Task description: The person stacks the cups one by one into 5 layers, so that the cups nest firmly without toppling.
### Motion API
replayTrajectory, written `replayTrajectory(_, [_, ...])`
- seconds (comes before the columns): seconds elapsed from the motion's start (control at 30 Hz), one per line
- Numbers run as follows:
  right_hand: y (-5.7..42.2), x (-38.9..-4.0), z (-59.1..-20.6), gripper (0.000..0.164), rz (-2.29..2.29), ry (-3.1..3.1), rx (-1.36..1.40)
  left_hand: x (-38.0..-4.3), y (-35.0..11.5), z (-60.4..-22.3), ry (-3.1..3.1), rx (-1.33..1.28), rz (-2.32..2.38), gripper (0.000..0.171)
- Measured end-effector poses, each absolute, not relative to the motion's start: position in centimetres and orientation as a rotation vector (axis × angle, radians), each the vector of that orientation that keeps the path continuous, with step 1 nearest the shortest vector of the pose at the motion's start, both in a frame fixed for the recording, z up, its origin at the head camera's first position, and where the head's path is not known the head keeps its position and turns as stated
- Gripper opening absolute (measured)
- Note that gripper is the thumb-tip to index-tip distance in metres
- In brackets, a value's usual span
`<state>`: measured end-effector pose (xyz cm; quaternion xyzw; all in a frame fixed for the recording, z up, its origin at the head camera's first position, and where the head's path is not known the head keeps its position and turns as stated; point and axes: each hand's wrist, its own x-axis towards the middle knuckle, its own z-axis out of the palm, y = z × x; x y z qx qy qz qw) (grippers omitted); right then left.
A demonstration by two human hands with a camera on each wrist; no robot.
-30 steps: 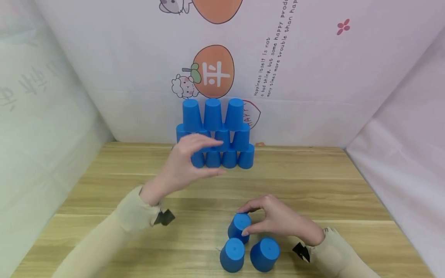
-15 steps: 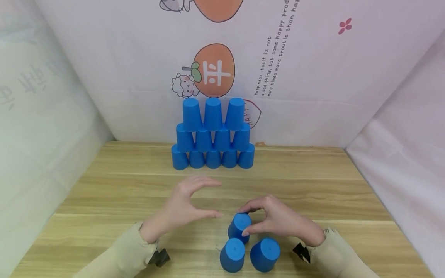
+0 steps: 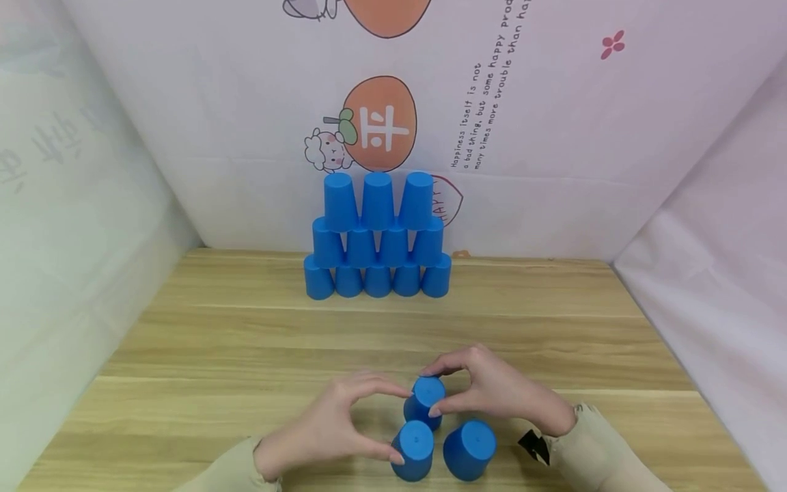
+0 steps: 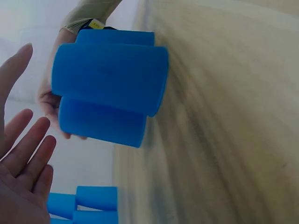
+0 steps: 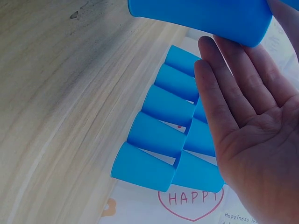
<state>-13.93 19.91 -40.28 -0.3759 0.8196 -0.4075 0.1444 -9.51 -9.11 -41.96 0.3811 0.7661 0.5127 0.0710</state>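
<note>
Three blue plastic cups stand upside down near the front of the table. My right hand (image 3: 498,391) pinches the farthest cup (image 3: 419,410) between thumb and fingers; the right wrist view shows that cup (image 5: 201,18) between the thumb and long fingers. My left hand (image 3: 341,427) is spread beside the front-left cup (image 3: 413,451), its thumb tip overlapping the cup's left side in the head view. From the left wrist, the palm and fingers (image 4: 29,158) stand apart from the cups, nothing gripped. The front-right cup (image 3: 470,451) stands untouched.
At the back of the wooden table (image 3: 246,342), several upside-down blue cups form a three-row stack (image 3: 378,249) close to the printed cloth wall (image 3: 541,171). White cloth (image 3: 92,178) also hangs on the left and on the right.
My left hand has come back from before the stack toward the front cups, staying spread. The right hand keeps its place on the far cup, and all cups stay where they were.
</note>
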Motion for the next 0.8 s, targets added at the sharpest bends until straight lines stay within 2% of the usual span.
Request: replayTrajectory(0.8, [19.9, -13.8, -40.0, 0.046, -1.158, 2.378, -1.069, -9.3, -7.9, -43.7, 2.059, 1.107, 1.546, 0.044])
